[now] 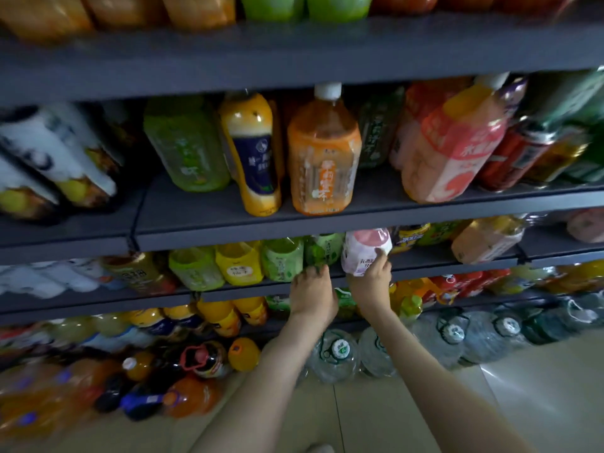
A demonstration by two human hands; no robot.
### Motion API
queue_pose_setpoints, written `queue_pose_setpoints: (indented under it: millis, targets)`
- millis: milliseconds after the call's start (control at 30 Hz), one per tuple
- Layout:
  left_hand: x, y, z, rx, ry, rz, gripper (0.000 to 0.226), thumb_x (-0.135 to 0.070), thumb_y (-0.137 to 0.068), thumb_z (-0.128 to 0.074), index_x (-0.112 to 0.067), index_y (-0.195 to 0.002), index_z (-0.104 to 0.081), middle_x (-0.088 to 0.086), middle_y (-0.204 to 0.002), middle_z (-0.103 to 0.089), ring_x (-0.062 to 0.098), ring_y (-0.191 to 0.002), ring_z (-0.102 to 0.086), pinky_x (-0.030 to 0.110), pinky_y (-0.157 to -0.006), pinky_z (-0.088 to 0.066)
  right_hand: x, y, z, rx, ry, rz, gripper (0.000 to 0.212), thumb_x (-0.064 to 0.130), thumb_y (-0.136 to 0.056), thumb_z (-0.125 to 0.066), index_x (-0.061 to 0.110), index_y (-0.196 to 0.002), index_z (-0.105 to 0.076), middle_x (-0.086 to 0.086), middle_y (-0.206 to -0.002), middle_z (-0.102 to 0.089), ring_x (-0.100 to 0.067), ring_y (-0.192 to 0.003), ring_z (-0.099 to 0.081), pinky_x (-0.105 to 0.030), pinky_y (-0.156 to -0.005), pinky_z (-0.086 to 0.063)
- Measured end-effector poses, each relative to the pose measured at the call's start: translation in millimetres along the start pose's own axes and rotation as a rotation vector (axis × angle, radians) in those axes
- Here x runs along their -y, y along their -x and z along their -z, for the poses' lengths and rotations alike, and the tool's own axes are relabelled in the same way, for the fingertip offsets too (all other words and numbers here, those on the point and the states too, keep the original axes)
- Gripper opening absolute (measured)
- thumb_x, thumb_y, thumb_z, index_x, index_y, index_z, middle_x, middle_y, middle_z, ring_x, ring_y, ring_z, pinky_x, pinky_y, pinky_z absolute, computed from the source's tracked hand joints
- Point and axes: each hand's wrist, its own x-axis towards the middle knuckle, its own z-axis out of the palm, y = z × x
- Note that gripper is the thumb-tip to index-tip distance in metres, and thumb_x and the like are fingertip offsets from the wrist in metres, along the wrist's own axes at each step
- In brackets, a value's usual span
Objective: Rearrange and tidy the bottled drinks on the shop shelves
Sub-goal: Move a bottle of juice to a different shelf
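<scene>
My right hand [371,282] grips a pink-and-white labelled bottle [364,248] from below at the front of the third shelf [425,273], thumb up along its side. My left hand [313,294] reaches beside it, fingertips touching a dark green bottle [322,251] in the same row. To the left of that stand a light green bottle [282,258], a yellow bottle [240,263] and another green one [196,268]. The upper part of the pink bottle is hidden under the shelf above.
The shelf above [228,223] carries an orange tea bottle [323,152], a yellow bottle with a blue label [253,152] and a pink bottle [454,142]. Large water jugs [336,353] and soda bottles [192,377] stand on the tiled floor [425,413].
</scene>
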Motion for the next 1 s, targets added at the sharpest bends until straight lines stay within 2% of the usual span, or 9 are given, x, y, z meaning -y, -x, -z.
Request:
queue_pose_setpoints:
  millis: [133, 267, 333, 467, 600, 700, 867, 933, 1000]
  targets:
    - [-8, 24, 62, 0.064, 0.032, 0.053, 0.048, -0.023, -0.097, -0.049, -0.012, -0.140, -0.032, 0.010, -0.133, -0.044, 0.029, -0.119, -0.048, 0.039, -0.091, -0.045, 47, 27, 34, 0.140, -0.015, 0.039, 0.037, 0.002, -0.089, -0.057, -0.002, -0.125, -0.047, -0.021, -0.122, -0.050, -0.037, -0.111, -0.049, -0.029, -0.074, -0.034]
    - [-6, 44, 112, 0.010, 0.051, 0.081, 0.042, -0.026, -0.097, -0.047, -0.013, -0.136, -0.037, 0.009, -0.133, -0.047, 0.029, -0.118, -0.051, 0.039, -0.086, -0.047, 94, 47, 59, 0.116, -0.024, 0.140, 0.042, 0.002, -0.087, -0.060, -0.003, -0.127, -0.048, -0.020, -0.123, -0.053, -0.037, -0.113, -0.050, -0.031, -0.082, -0.036]
    - [-1, 49, 127, -0.007, 0.065, 0.100, 0.044, -0.028, -0.098, -0.046, -0.013, -0.138, -0.036, 0.008, -0.137, -0.046, 0.028, -0.121, -0.050, 0.038, -0.088, -0.046, 108, 49, 64, 0.107, -0.012, 0.178, 0.037, 0.001, -0.086, -0.060, -0.004, -0.120, -0.048, -0.020, -0.116, -0.052, -0.038, -0.110, -0.049, -0.029, -0.076, -0.032]
    - [16, 59, 148, -0.042, 0.114, 0.149, 0.050, -0.031, -0.100, -0.043, -0.012, -0.144, -0.028, 0.009, -0.139, -0.044, 0.028, -0.121, -0.050, 0.038, -0.085, -0.048, 136, 50, 74, 0.038, -0.022, 0.185, 0.059, 0.009, -0.086, -0.067, -0.005, -0.134, -0.037, -0.022, -0.129, -0.045, -0.035, -0.116, -0.045, -0.016, -0.073, -0.026]
    - [38, 62, 154, -0.091, 0.188, 0.214, 0.050, -0.030, -0.100, -0.043, -0.012, -0.144, -0.027, 0.010, -0.139, -0.044, 0.027, -0.119, -0.051, 0.037, -0.081, -0.049, 160, 44, 68, -0.088, -0.125, 0.162, 0.087, 0.017, -0.078, -0.078, -0.008, -0.142, -0.024, -0.026, -0.135, -0.038, -0.040, -0.125, -0.037, -0.035, -0.093, -0.037]
    - [47, 62, 157, -0.132, 0.228, 0.197, 0.053, -0.030, -0.099, -0.045, -0.015, -0.146, -0.026, 0.010, -0.139, -0.043, 0.028, -0.116, -0.054, 0.035, -0.074, -0.048, 179, 37, 59, -0.112, -0.213, 0.113, 0.086, 0.012, -0.073, -0.080, -0.009, -0.138, -0.028, -0.027, -0.129, -0.041, -0.041, -0.121, -0.038, -0.040, -0.095, -0.035]
    - [55, 61, 158, -0.210, 0.217, 0.217, 0.049, -0.029, -0.099, -0.045, -0.014, -0.142, -0.032, 0.011, -0.135, -0.048, 0.029, -0.113, -0.056, 0.035, -0.074, -0.046, 186, 48, 44, -0.173, -0.204, 0.127, 0.081, 0.010, -0.069, -0.082, -0.014, -0.128, -0.034, -0.029, -0.120, -0.045, -0.044, -0.112, -0.043, -0.041, -0.098, -0.035]
    - [56, 61, 160, -0.239, 0.247, 0.237, 0.047, -0.030, -0.099, -0.045, -0.013, -0.141, -0.034, 0.011, -0.133, -0.050, 0.029, -0.110, -0.058, 0.034, -0.071, -0.046, 187, 57, 38, -0.110, -0.178, 0.146, 0.083, 0.013, -0.072, -0.082, -0.018, -0.130, -0.030, -0.030, -0.123, -0.043, -0.044, -0.116, -0.041, -0.043, -0.101, -0.035]
    - [57, 55, 164, -0.291, 0.324, 0.237, 0.047, -0.033, -0.098, -0.046, -0.013, -0.139, -0.036, 0.011, -0.130, -0.052, 0.029, -0.107, -0.059, 0.035, -0.070, -0.048, 189, 64, 34, -0.046, -0.176, 0.188, 0.082, 0.013, -0.078, -0.077, -0.016, -0.134, -0.026, -0.028, -0.130, -0.040, -0.041, -0.123, -0.037, -0.037, -0.102, -0.033]
